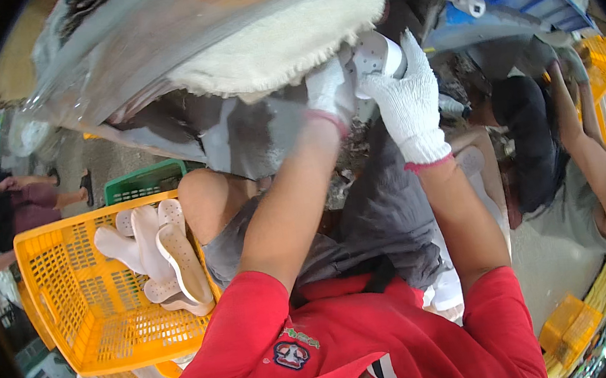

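hands in white knit gloves are raised in front of us, both on one white shoe insole [372, 56] with small holes in it. our left hand [328, 90] closes its fingers on the insole's left edge, and our right hand [405, 97] grips its right side, thumb up beside the rounded end. the insole sits just under the frayed edge of a cream pile of fabric [280, 40], which lies wrapped in clear plastic sheet [154, 35] above us. grey cloth [386, 210] covers our lap below the forearms. to our left a yellow crate [87, 315] holds a few more white insoles [163, 259] leaning together against its near wall, and a green crate [141, 182] stands behind it. on our right another person [583, 182] reaches an arm up toward yellow baskets [603, 61].
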### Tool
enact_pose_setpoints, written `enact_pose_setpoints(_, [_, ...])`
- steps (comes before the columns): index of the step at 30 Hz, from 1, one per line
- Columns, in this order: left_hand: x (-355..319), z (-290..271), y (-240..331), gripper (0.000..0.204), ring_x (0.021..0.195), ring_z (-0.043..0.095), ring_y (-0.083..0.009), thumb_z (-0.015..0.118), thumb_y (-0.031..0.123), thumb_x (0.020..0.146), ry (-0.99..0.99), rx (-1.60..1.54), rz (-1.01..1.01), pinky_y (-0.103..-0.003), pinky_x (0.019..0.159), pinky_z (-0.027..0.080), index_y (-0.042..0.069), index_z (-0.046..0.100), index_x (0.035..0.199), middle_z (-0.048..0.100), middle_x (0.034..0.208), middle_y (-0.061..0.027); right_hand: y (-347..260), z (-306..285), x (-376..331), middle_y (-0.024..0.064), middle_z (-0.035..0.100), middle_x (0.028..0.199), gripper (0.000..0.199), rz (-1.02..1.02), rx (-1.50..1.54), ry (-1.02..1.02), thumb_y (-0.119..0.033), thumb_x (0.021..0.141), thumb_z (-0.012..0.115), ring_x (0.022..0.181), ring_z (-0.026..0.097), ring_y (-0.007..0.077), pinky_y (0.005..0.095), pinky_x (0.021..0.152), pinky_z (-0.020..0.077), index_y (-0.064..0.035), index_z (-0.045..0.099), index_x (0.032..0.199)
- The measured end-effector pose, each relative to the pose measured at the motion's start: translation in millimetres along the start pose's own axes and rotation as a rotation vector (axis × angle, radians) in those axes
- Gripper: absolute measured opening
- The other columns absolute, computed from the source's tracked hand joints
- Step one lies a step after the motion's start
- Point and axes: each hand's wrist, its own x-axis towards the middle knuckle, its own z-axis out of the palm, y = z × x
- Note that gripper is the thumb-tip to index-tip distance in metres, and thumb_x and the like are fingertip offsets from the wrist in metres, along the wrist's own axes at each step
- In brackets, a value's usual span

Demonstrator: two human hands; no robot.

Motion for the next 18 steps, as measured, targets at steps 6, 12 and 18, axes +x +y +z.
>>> enact_pose_setpoints(6, [-60,-110,43,0.042,0.108,0.072,-0.0259,0.071,0.043,0.099,-0.186,1.45,0.102,-0.041,0.097,0.057,0.01,0.078,0.124,0.078,0.115,-0.0148,61,23,43,0.017,0.07,0.13,0.046,0.323,0.559,-0.271,-0.01,0.1,0.064,0.11,0.069,0.0256,0.0387,0.098,0.0566,0.0088,0.059,0.141])
enact_pose_setpoints(12, [-98,-30,18,0.042,0.099,0.072,-0.0215,0.074,0.039,0.097,-0.029,0.338,0.204,-0.04,0.085,0.057,0.002,0.078,0.117,0.079,0.105,-0.0113,5,9,37,0.0112,0.067,0.131,0.041,0.424,0.843,-0.302,-0.013,0.103,0.059,0.12,0.063,0.0214,0.0368,0.103,0.0526,0.0082,0.062,0.138])
enact_pose_setpoints(18, [-60,-17,-17,0.051,0.091,0.069,-0.0258,0.079,0.043,0.086,-0.012,0.425,-0.27,-0.041,0.08,0.055,0.0,0.076,0.113,0.076,0.099,-0.01,-31,-47,-71,0.0213,0.064,0.147,0.06,-0.632,-0.791,-0.553,-0.039,0.1,0.064,0.136,0.059,0.0445,0.0557,0.112,0.0494,-0.0051,0.058,0.15])
